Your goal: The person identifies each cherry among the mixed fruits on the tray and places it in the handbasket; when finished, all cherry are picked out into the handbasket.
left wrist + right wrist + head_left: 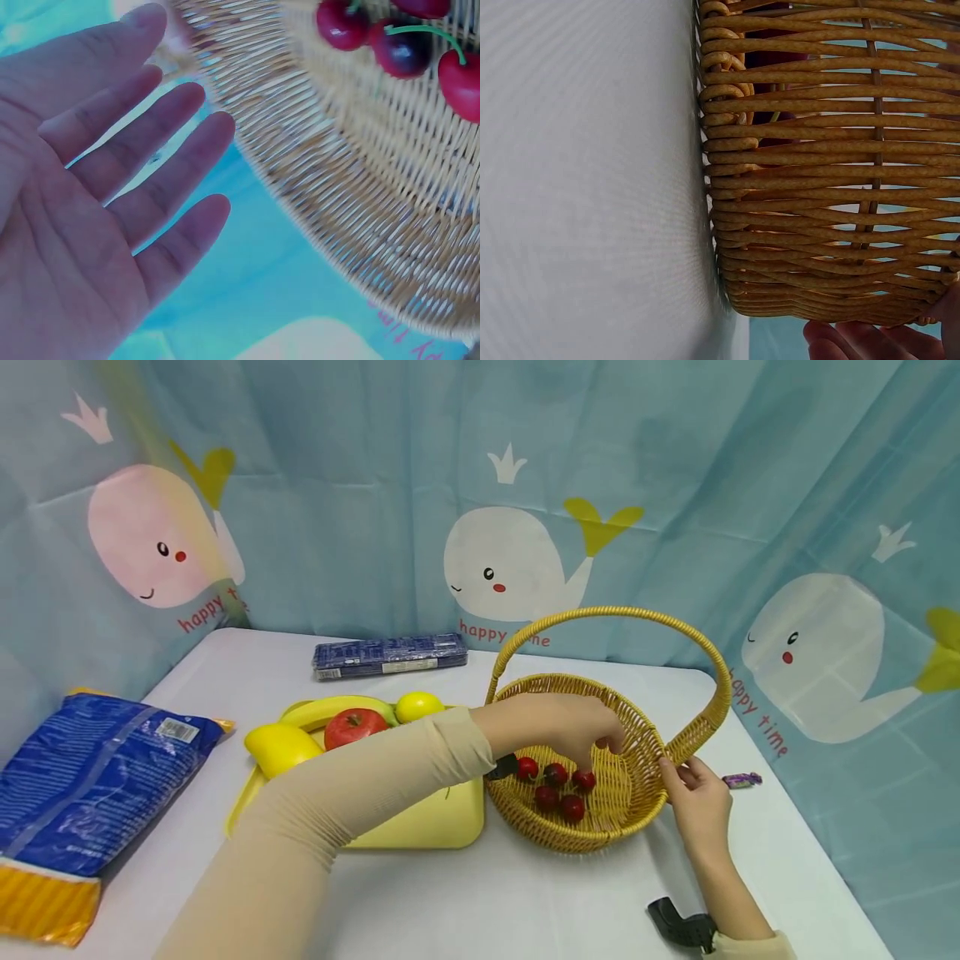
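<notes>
A round wicker basket (630,777) with a tall arched handle stands on the table. Several dark red cherries (572,808) lie on its bottom; some show green stems in the left wrist view. My left hand (573,724) reaches over the basket, its fingertips close above the cherries; contact with one is unclear from the head view. In the left wrist view the palm of the left hand (112,172) faces the camera, fingers extended, with nothing held. At the handle's base, my right hand (697,802) grips the basket's right rim, thumb on top.
Left of the basket, a yellow tray (420,827) carries a banana (337,708), a red apple (354,725), a lemon (417,705) and a yellow mango-like fruit (281,747). A blue packet (390,653) lies behind, a larger blue bag (97,777) far left, a purple-wrapped sweet (742,781) at right.
</notes>
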Action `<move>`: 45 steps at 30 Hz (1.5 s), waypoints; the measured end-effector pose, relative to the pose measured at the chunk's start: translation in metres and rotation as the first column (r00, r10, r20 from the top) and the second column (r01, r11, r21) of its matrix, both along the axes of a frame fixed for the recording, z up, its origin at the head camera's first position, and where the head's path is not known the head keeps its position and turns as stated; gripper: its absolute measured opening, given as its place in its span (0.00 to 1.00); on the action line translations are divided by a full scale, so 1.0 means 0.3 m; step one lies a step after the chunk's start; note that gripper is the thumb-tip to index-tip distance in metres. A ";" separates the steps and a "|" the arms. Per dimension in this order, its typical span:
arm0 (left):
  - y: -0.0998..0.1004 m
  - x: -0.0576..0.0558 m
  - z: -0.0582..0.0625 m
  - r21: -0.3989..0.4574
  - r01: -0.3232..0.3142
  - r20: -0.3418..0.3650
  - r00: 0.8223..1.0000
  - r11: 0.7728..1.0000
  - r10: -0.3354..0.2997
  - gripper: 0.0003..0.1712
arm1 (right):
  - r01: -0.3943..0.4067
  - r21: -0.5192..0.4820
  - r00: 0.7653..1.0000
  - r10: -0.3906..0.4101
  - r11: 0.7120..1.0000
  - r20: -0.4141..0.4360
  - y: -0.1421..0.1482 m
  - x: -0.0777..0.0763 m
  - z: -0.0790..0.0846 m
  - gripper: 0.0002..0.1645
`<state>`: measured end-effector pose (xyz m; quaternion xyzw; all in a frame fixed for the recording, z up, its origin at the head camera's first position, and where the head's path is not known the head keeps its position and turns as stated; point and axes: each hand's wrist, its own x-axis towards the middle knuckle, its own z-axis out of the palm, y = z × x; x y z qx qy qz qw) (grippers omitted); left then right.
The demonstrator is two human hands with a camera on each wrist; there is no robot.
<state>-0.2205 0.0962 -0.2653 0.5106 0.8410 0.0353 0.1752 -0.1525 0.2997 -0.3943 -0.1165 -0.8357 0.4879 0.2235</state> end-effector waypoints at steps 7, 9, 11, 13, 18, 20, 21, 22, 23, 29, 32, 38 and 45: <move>-0.195 0.031 0.050 0.220 -0.010 0.025 1.000 0.975 0.005 0.23 | -0.007 0.009 1.000 0.007 1.000 0.005 0.004 -0.005 0.004 0.25; -0.260 0.040 0.042 0.272 -0.042 0.048 0.998 0.961 0.030 0.22 | -0.007 0.012 1.000 0.007 1.000 0.007 0.005 -0.003 0.005 0.25; -0.322 0.050 0.031 0.314 -0.076 0.060 0.996 0.946 0.060 0.21 | -0.008 0.016 1.000 0.008 1.000 0.006 0.006 -0.002 0.008 0.25; -0.379 0.059 0.014 0.350 -0.129 0.084 0.991 0.928 0.106 0.21 | -0.004 0.019 1.000 0.004 1.000 0.004 0.008 -0.001 0.011 0.25; -0.513 0.082 -0.045 0.425 -0.284 0.148 0.958 0.859 0.244 0.20 | -0.012 0.007 1.000 0.012 1.000 0.016 0.014 -0.001 0.008 0.25; -0.562 0.094 -0.076 0.448 -0.332 0.158 0.943 0.830 0.292 0.18 | -0.012 0.001 1.000 0.012 1.000 0.020 0.015 0.001 0.005 0.25; -0.586 0.101 -0.093 0.459 -0.353 0.162 0.936 0.816 0.313 0.18 | -0.011 0.000 1.000 0.011 1.000 0.020 0.015 0.002 0.004 0.25; -0.609 0.107 -0.112 0.468 -0.375 0.170 0.927 0.800 0.335 0.18 | -0.008 -0.002 1.000 0.008 1.000 0.016 0.016 0.003 0.003 0.25; -0.631 0.113 -0.133 0.474 -0.399 0.173 0.916 0.785 0.361 0.18 | -0.005 -0.003 1.000 0.005 1.000 0.011 0.016 0.005 0.003 0.25; -0.717 0.132 -0.269 0.491 -0.529 0.216 0.843 0.692 0.492 0.16 | 0.002 0.013 1.000 -0.002 1.000 -0.005 0.016 0.006 0.005 0.24; -0.728 0.139 -0.316 0.478 -0.560 0.208 0.821 0.677 0.532 0.16 | 0.005 0.011 1.000 -0.005 1.000 -0.001 0.014 0.008 0.006 0.24; -0.727 0.148 -0.358 0.440 -0.586 0.161 0.797 0.680 0.582 0.17 | -0.013 -0.008 1.000 0.013 1.000 -0.002 0.012 0.003 0.000 0.25; -0.720 0.171 -0.377 0.364 -0.636 0.058 0.744 0.680 0.665 0.16 | -0.020 0.005 1.000 0.020 1.000 0.003 0.004 -0.001 -0.003 0.24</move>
